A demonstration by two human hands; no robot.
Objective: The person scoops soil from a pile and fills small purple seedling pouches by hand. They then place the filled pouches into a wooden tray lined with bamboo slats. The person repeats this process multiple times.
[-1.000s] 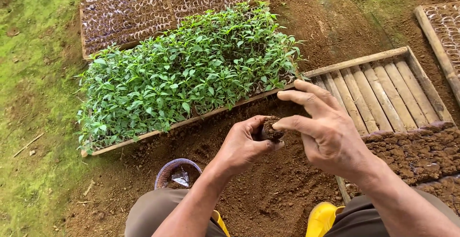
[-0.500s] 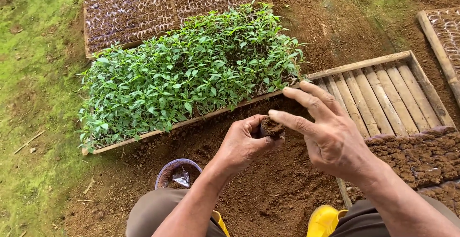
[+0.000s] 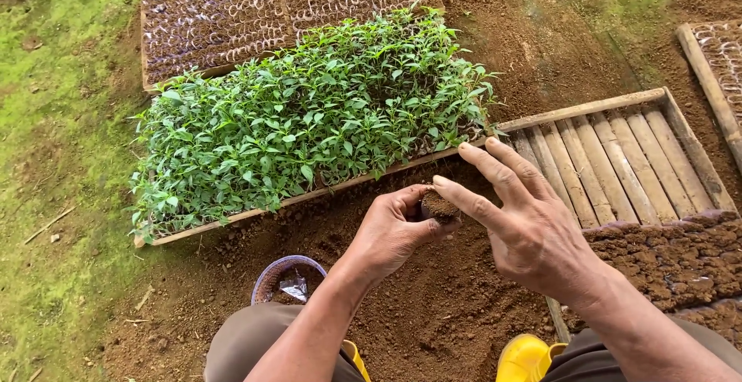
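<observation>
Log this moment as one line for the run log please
left hand: holds small soil-filled pot | right hand: open, fingertips at pot | behind: seedling tray | right: bamboo tray

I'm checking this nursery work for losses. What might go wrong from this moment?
1. The left hand pinches the small soil-filled pot only at its side; a loose grip might let it tip and spill soil.
2. The right hand hovers above it with its fingers over the soil; pressing hard may crush the pot.
3. The tray of seedlings lies close behind; a careless reach could bend leaves.
</observation>
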